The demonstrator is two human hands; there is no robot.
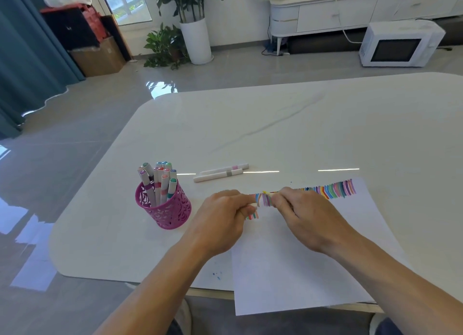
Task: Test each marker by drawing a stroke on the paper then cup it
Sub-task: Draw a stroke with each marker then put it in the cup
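Observation:
My left hand (223, 217) and my right hand (303, 217) meet over the top left of the white paper (300, 272). Between their fingertips sits a marker with a yellow tip (265, 193); the right hand grips its barrel and the left hand pinches a small white cap (253, 205). Most of the marker is hidden by my fingers. A row of coloured strokes (335, 189) runs along the paper's top edge. A pink perforated cup (165, 209) holding several capped markers stands left of my hands. Two white markers (220, 173) lie on the table behind them.
The white table (275, 124) stretches far back and right. Small blue ink spots (217, 276) mark the table near its front edge. The paper overhangs the front edge. A microwave (398, 45) and potted plants (175, 41) stand on the floor beyond.

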